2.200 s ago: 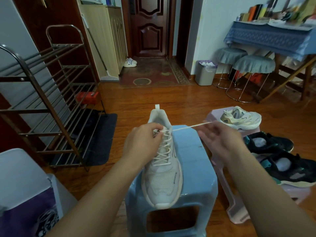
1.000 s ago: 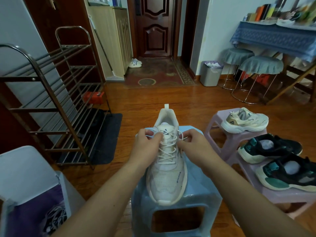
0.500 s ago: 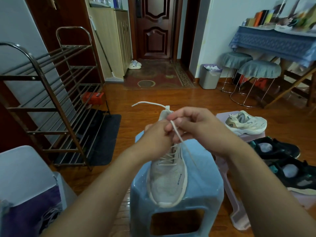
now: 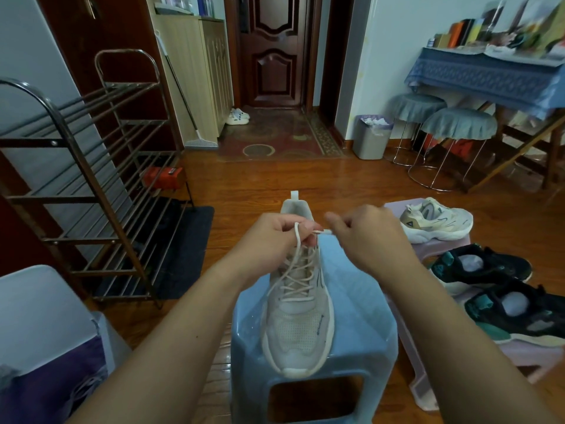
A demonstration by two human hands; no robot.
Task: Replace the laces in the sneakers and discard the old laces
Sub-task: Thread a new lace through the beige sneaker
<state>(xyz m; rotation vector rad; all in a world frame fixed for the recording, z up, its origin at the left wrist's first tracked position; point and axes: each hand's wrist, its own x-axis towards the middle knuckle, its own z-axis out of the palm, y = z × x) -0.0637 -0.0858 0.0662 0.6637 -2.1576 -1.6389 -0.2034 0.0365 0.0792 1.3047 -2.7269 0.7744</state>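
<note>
A white sneaker (image 4: 298, 319) stands on a light blue plastic stool (image 4: 360, 319), toe toward me, with a cream lace (image 4: 298, 276) crossed through its eyelets. My left hand (image 4: 275, 237) pinches a loop of that lace above the sneaker's tongue. My right hand (image 4: 367, 234) pinches the lace's tip just right of the left hand's fingers. The matching white sneaker (image 4: 437, 220) sits on a pink stool (image 4: 394, 206) to the right. Old laces (image 4: 82, 390) lie in a purple-lined bin (image 4: 46, 325) at the lower left.
Two black-and-teal sneakers (image 4: 504, 289) rest on a pink stool at the right. A metal shoe rack (image 4: 91, 179) stands on the left with a dark mat under it. A grey waste bin (image 4: 371, 136), two covered stools and a blue-clothed table stand farther back.
My right hand has come off the top of the left hand and moved to the right, now pinching the lace tip. The lace loop that arched above the shoe is down in my left hand.
</note>
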